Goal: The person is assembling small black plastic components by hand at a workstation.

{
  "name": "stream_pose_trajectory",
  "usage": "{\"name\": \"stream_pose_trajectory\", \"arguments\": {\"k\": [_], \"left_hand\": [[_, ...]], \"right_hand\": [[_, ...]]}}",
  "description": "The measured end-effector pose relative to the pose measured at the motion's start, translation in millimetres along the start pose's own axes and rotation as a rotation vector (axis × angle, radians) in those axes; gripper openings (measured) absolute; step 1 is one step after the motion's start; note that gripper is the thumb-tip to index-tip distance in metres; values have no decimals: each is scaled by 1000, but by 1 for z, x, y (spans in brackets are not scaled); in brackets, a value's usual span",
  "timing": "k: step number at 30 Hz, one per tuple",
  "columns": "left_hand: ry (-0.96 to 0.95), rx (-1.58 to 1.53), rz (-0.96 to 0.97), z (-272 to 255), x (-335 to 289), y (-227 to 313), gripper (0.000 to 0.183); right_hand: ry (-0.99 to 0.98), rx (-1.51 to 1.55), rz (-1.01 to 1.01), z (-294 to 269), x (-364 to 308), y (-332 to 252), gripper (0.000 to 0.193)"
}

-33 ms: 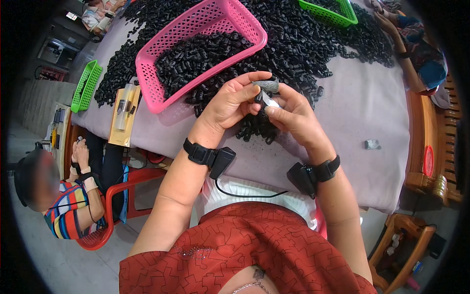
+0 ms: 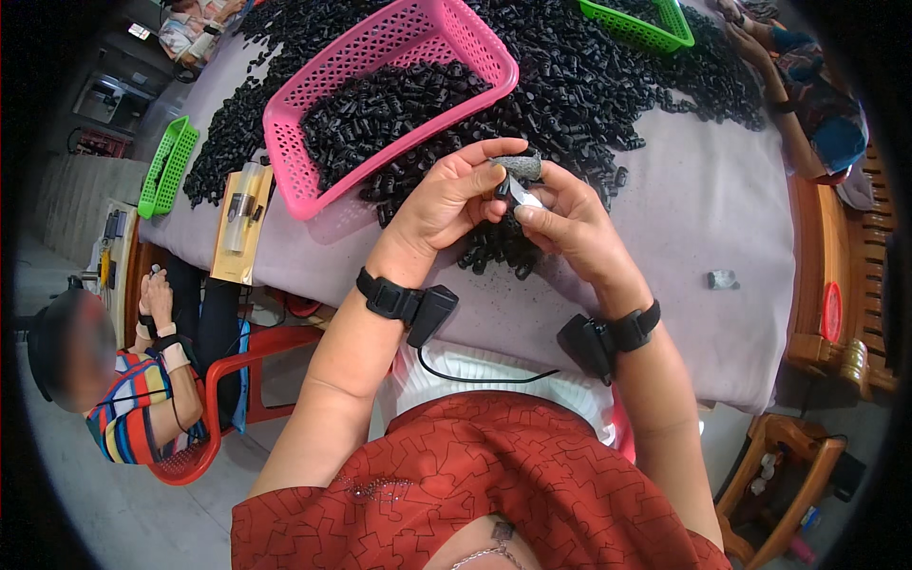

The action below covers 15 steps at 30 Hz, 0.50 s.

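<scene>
My left hand (image 2: 449, 195) is closed, its thumb and fingers pinching a small black molded part (image 2: 503, 189). Against that part, my right hand (image 2: 573, 223) grips a small flat whitish piece (image 2: 523, 197) between thumb and fingers; its exact kind is hard to make out. A grey speckled cover (image 2: 518, 168) sits over what looks like my right index fingertip, touching the left thumb. Just below both hands lies a small heap of black parts (image 2: 496, 255) on the grey tablecloth (image 2: 665, 318).
A pink perforated basket (image 2: 285, 180) full of black parts stands ahead-left amid a large pile (image 2: 589, 104). Green baskets (image 2: 168, 169) (image 2: 676, 40) sit farther off. A clear tube (image 2: 242, 204) lies on a yellow card. A grey-white wrapped bit (image 2: 722, 279) rests right. Co-workers sit around.
</scene>
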<state>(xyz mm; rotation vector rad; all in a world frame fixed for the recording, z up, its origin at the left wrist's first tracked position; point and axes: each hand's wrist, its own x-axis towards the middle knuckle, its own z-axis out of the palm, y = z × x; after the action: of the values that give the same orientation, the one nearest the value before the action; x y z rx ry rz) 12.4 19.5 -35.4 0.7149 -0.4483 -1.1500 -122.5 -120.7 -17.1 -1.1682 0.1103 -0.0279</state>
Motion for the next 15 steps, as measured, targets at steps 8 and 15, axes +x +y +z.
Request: {"name": "stream_pose_trajectory", "arguments": {"k": [8, 15], "left_hand": [[-5, -14, 22, -5, 0, 0, 47], [18, 40, 15, 2, -1, 2, 49]], "right_hand": [[-30, -12, -1, 9, -4, -6, 46], [-48, 29, 9, -1, 0, 0, 46]]}}
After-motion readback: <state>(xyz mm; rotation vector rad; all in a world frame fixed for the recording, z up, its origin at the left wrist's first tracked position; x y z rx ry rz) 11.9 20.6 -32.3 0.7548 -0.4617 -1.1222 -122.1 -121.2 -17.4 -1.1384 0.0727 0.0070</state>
